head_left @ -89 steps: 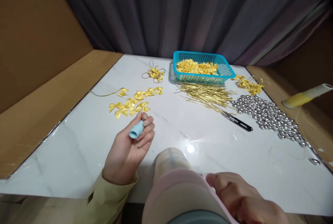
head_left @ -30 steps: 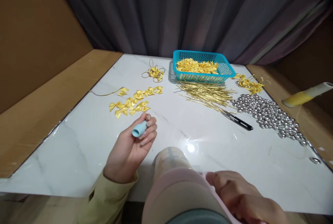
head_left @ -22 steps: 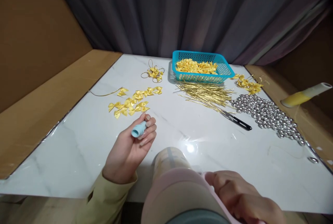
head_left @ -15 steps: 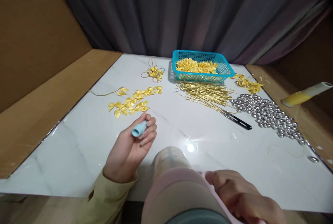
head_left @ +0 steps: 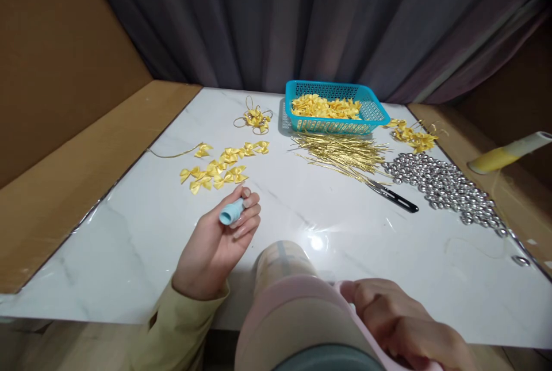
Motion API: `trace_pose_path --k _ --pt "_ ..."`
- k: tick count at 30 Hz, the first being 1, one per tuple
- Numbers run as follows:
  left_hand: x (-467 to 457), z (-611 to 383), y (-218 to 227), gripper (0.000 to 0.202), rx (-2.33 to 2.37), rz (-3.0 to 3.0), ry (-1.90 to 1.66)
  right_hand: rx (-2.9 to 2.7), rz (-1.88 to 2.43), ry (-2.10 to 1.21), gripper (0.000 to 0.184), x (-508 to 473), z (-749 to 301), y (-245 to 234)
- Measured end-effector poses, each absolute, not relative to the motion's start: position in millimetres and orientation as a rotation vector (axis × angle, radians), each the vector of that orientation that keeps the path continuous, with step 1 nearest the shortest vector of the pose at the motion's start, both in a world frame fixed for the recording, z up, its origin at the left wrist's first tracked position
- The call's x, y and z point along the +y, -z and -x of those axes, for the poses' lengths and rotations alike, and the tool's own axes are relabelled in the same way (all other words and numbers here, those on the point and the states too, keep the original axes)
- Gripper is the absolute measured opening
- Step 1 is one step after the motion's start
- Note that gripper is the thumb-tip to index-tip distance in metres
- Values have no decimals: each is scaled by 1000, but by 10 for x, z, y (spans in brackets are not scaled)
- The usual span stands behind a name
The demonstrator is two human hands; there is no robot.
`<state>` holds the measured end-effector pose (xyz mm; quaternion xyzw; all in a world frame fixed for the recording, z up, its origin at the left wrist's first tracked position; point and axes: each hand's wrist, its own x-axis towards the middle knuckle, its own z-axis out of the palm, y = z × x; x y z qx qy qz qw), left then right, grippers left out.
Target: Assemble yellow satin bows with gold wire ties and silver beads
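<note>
My left hand (head_left: 226,238) is closed around a small light-blue hollow cap (head_left: 232,211), its open end facing me. The fingers curl over it, palm upward, above the white table. My right hand (head_left: 401,325) wraps round the pink handle of a large tumbler (head_left: 302,313), which is very close to the camera. The tumbler has a pink and beige upper part, a dark green top and a checked pattern lower down. Just beyond my left hand lie several yellow ribbon bows (head_left: 215,169) on the table.
A blue basket (head_left: 336,126) of yellow bows stands at the back. Before it lie gold wire ties (head_left: 340,155) and a black-handled blade (head_left: 394,197). Silver beads (head_left: 448,190) spread to the right, near a yellow-and-white tube (head_left: 509,153). Finished bow clusters (head_left: 257,119) sit at the back left and right.
</note>
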<state>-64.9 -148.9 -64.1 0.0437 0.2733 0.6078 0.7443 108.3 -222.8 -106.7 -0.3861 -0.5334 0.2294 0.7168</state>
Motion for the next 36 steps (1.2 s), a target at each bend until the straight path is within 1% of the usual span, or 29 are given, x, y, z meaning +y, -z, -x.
trace_pose_path --k 12,15,21,31,36 --pt "-1471 646 630 41 621 -100 -1330 -1201 789 -598 35 -2219 -1149 1128" --pt "-1471 643 627 41 620 -105 -1332 -1171 831 -543 37 -2214 -1111 1103" --pt "-1476 643 634 40 636 -100 -1331 -1187 845 -548 42 -2202 -1093 1091" --pt "-1473 652 647 40 622 -103 -1335 -1121 813 -572 37 -2224 -1085 1147" --pt "-1490 642 663 33 652 -98 -1372 -1135 791 -575 36 -2213 -1094 1159"
